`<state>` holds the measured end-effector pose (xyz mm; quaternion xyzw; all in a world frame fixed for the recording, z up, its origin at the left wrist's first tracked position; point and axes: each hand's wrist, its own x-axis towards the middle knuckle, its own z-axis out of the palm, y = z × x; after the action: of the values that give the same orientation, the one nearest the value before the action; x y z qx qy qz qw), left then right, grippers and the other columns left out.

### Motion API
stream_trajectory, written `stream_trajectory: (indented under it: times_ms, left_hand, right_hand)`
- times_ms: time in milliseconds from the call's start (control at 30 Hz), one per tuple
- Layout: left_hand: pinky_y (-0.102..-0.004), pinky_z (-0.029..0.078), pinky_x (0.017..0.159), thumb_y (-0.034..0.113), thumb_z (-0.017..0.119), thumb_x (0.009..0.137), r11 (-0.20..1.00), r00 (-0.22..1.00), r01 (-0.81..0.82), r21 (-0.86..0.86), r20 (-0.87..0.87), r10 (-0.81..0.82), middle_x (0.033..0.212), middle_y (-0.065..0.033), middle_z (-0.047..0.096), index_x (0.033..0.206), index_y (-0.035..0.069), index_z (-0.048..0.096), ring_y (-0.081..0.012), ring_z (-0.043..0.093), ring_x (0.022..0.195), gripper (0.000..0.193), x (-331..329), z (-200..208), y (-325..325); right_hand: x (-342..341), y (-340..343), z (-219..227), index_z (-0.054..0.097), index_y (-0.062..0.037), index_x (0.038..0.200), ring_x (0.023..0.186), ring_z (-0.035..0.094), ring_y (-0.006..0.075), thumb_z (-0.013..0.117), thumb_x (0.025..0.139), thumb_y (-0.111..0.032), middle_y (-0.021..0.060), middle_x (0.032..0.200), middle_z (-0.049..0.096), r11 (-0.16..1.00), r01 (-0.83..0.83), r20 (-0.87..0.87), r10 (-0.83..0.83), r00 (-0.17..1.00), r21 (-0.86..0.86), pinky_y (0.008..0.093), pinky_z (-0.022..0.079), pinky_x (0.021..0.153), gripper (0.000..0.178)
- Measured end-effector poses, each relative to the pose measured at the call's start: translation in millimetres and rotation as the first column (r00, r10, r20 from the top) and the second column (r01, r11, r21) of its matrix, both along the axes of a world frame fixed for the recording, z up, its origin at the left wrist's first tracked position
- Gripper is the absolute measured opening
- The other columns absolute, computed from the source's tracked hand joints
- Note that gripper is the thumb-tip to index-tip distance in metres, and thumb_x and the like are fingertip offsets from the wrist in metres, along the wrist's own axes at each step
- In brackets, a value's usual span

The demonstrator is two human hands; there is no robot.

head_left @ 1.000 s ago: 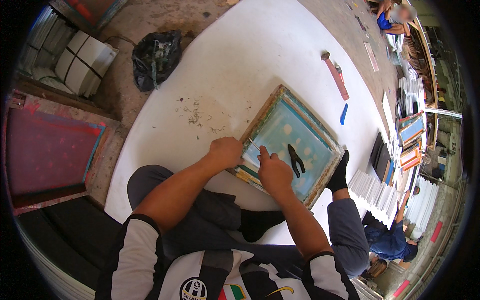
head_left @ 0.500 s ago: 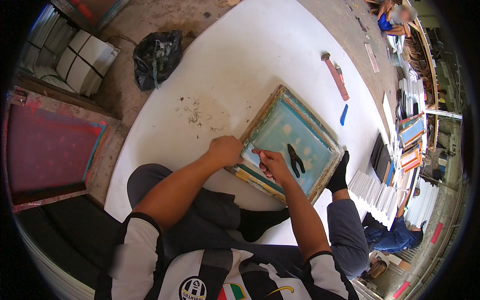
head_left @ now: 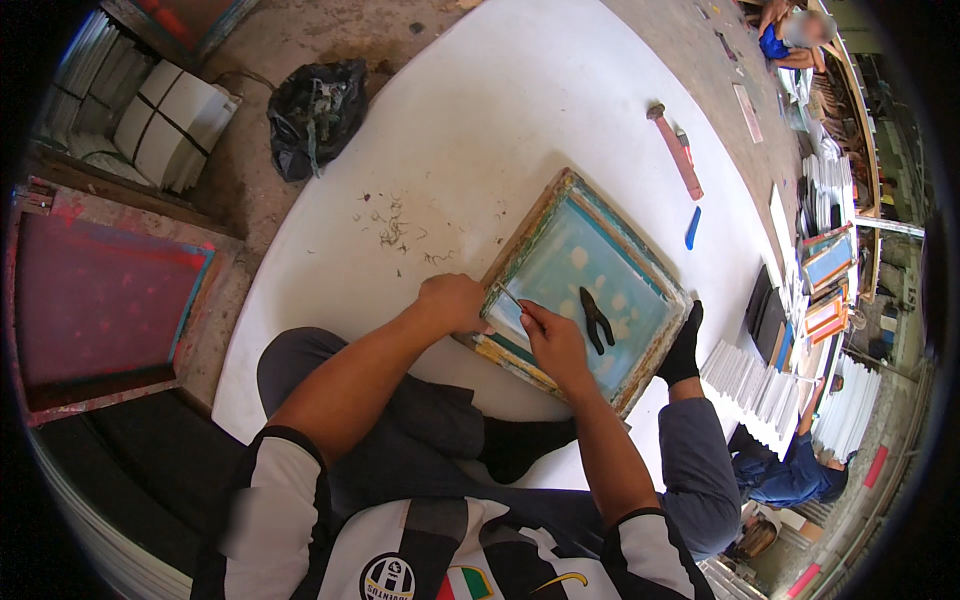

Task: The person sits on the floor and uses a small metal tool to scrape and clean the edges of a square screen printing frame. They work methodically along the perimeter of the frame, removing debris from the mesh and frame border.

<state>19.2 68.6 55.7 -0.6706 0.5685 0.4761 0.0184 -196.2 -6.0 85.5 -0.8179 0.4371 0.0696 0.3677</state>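
Note:
A wooden screen-printing frame [head_left: 625, 245] with light-blue mesh lies tilted on the white surface before me. My left hand [head_left: 452, 303] is closed around its left corner. Inside that corner, my right hand [head_left: 556, 345] pinches a thin metal rod-like tool [head_left: 509, 295], whose tip points at the frame's inner edge. The tool's other end is hidden in my fingers, so its exact kind does not show. Black-handled pliers [head_left: 597, 322] rest on the mesh to the right of my right hand.
Dark scraps [head_left: 395, 228] are scattered left of the frame. A hammer [head_left: 676, 152] and a blue-handled cutter [head_left: 692, 228] lie beyond it. A black plastic bag [head_left: 316, 118] sits at the far left edge. My socked foot [head_left: 683, 343] touches the frame's right side. Other people sit at right.
My right hand has shifted slightly right and turned, its fingers more closed, and more of the thin tool shows. My left hand stays on the frame's corner.

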Motion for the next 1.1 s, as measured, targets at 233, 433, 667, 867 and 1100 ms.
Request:
stream_trajectory:
  times_ms: [233, 433, 667, 867, 1100]
  left_hand:
    - [-0.0490, 0.059, 0.084, 0.062, 0.079, 0.078, 1.000, 1.000, 0.020, -0.001, -0.005, -0.020, 0.102, -0.0191, 0.076, 0.108, 0.001, 0.076, -0.0356, 0.074, 0.098, 0.068, -2, -1, 1]
    - [-0.0494, 0.059, 0.084, 0.061, 0.078, 0.080, 1.000, 1.000, 0.007, -0.028, -0.014, -0.008, 0.103, -0.0199, 0.075, 0.108, 0.000, 0.075, -0.0366, 0.074, 0.099, 0.067, -2, -1, 4]
    - [-0.0481, 0.059, 0.083, 0.060, 0.078, 0.081, 0.998, 0.998, 0.046, -0.039, 0.032, -0.045, 0.103, -0.0179, 0.075, 0.108, 0.003, 0.077, -0.0352, 0.074, 0.100, 0.063, -4, -1, 1]
    - [-0.0461, 0.059, 0.085, 0.060, 0.079, 0.080, 0.998, 0.998, 0.058, 0.019, 0.019, -0.058, 0.110, -0.0150, 0.075, 0.112, 0.004, 0.076, -0.0332, 0.073, 0.104, 0.065, -6, -1, -5]
    - [-0.0485, 0.058, 0.083, 0.065, 0.077, 0.078, 0.999, 0.999, 0.042, -0.023, -0.020, -0.043, 0.104, -0.0179, 0.075, 0.109, 0.003, 0.076, -0.0361, 0.073, 0.100, 0.069, 1, -11, 2]
  right_hand:
    - [12, 16, 13, 0.066, -0.0185, 0.132, 0.084, 0.071, 0.0425, 0.057, 0.102, -0.033, 0.0218, 0.090, 0.070, 0.958, -0.131, -0.203, 0.079, 0.976, -0.254, 0.0531, 0.056, 0.074, 0.034]
    - [42, 35, 37, 0.058, -0.0155, 0.138, 0.078, 0.072, 0.0407, 0.052, 0.105, -0.030, 0.0207, 0.091, 0.070, 0.921, -0.276, -0.489, 0.113, 0.865, -0.275, 0.0533, 0.057, 0.065, 0.037]
    - [24, 31, 16, 0.059, -0.0114, 0.135, 0.080, 0.073, 0.0420, 0.053, 0.104, -0.029, 0.0222, 0.089, 0.071, 0.887, -0.326, -0.419, 0.173, 0.892, -0.328, 0.0535, 0.058, 0.064, 0.036]
    - [-22, -13, -51, 0.061, -0.0070, 0.139, 0.055, 0.054, 0.0197, 0.053, 0.108, -0.035, 0.0064, 0.071, 0.057, 0.956, 0.001, 0.193, -0.060, 0.979, 0.293, 0.0365, 0.042, 0.048, 0.042]
    - [-4, -17, -14, 0.061, -0.0069, 0.139, 0.047, 0.034, 0.0065, 0.056, 0.108, -0.037, -0.0011, 0.067, 0.047, 0.252, 0.317, -0.132, -0.554, 0.822, 0.914, 0.0236, 0.024, 0.042, 0.044]
